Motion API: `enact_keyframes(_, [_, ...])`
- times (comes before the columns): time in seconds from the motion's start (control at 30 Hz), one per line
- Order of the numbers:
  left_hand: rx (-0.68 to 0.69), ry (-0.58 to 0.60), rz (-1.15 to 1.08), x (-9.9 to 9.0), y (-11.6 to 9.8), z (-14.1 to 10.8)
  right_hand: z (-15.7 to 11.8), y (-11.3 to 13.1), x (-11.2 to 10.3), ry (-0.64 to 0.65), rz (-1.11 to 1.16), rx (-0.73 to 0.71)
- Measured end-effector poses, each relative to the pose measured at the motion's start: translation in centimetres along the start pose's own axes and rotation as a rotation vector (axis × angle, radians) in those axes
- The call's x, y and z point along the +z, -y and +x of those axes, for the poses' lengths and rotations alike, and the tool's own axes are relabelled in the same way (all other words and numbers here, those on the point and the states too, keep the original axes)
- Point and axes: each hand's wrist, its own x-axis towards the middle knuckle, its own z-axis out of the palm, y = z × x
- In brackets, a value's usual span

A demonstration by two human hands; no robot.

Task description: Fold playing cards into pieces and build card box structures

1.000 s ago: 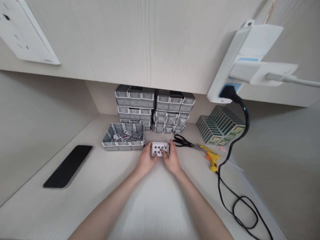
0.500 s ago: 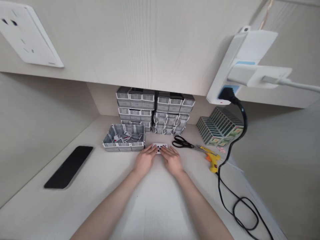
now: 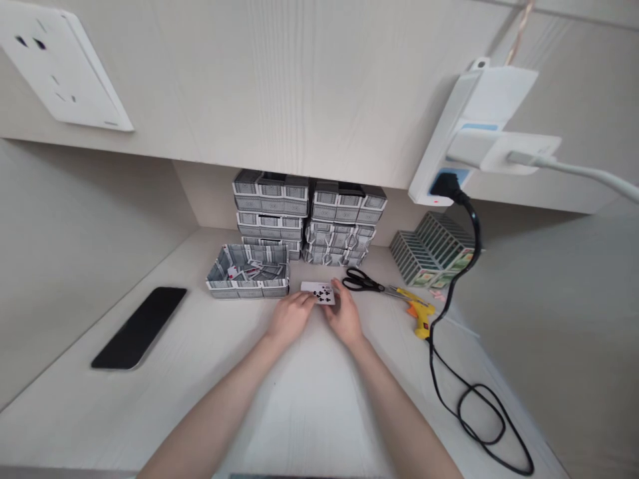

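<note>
A white playing card point(image 3: 318, 287) with black club pips faces up between my hands, just above or on the tabletop; which one I cannot tell. My left hand point(image 3: 291, 318) has its fingers bent together at the card's lower left edge. On the other side, my right hand point(image 3: 346, 315) takes the card's right edge between thumb and fingers. Left of the card stands an open box made of folded playing cards point(image 3: 248, 291), with loose cards point(image 3: 254, 271) inside. Black-handled scissors point(image 3: 363, 281) lie right of my right hand.
Stacked card-built boxes point(image 3: 272, 199) stand at the back under the overhanging panel. A yellow glue gun point(image 3: 422, 316) with a black cable point(image 3: 462, 388) and green-edged card packs point(image 3: 430, 249) are on the right. A phone point(image 3: 140, 328) lies left. A power strip point(image 3: 452, 133) hangs upper right.
My hands were lying flat over the card, fingers pressed down on it. Now the fingers have drawn to its edges and more of its face shows. The view has shifted slightly.
</note>
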Motion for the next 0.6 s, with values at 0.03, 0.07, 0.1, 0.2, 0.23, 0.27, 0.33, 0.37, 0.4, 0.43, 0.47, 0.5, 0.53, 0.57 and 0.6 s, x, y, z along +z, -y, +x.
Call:
enact_keyframes(0.03, [-0.001, -0.005, -0.007, 0.0, -0.1, 0.0, 0.0, -0.2, 0.0, 0.019, 0.012, 0.001])
enact_keyframes(0.07, [-0.003, -0.012, -0.013, 0.0, -0.2, 0.0, 0.1, -0.4, 0.1, 0.045, 0.018, -0.007])
enact_keyframes(0.1, [-0.007, -0.026, -0.019, 0.0, -0.3, 0.0, 0.1, -0.5, 0.0, 0.069, 0.018, -0.019])
enact_keyframes(0.2, [-0.038, -0.095, -0.060, 0.0, -0.3, -0.1, 0.2, -0.6, -0.1, 0.126, -0.002, -0.075])
enact_keyframes(0.23, [-0.058, -0.126, -0.084, 0.0, -0.3, -0.2, 0.2, -0.6, -0.2, 0.139, -0.010, -0.098])
enact_keyframes(0.27, [-0.081, -0.160, -0.108, 0.0, -0.2, -0.2, 0.3, -0.6, -0.3, 0.146, -0.017, -0.121])
enact_keyframes(0.33, [-0.123, -0.232, -0.154, -0.1, -0.2, -0.3, 0.4, -0.6, -0.6, 0.144, -0.029, -0.166])
enact_keyframes(0.37, [-0.141, -0.275, -0.175, -0.2, -0.1, -0.3, 0.5, -0.6, -0.7, 0.131, -0.038, -0.185])
enact_keyframes(0.4, [-0.156, -0.320, -0.195, -0.2, -0.2, -0.3, 0.5, -0.5, -0.8, 0.114, -0.050, -0.199])
enact_keyframes(0.43, [-0.166, -0.363, -0.214, -0.3, -0.2, -0.3, 0.6, -0.5, -1.0, 0.095, -0.065, -0.210])
enact_keyframes(0.47, [-0.173, -0.401, -0.230, -0.3, -0.3, -0.2, 0.6, -0.4, -1.1, 0.078, -0.082, -0.218])
enact_keyframes(0.5, [-0.175, -0.431, -0.244, -0.4, -0.3, -0.2, 0.6, -0.3, -1.1, 0.065, -0.100, -0.223])
enact_keyframes(0.53, [-0.175, -0.448, -0.254, -0.4, -0.4, -0.2, 0.6, -0.3, -1.1, 0.058, -0.116, -0.227])
enact_keyframes(0.57, [-0.174, -0.459, -0.260, -0.4, -0.5, -0.1, 0.6, -0.2, -1.1, 0.060, -0.128, -0.233])
enact_keyframes(0.6, [-0.173, -0.464, -0.262, -0.4, -0.6, -0.1, 0.6, -0.1, -1.1, 0.072, -0.133, -0.242])
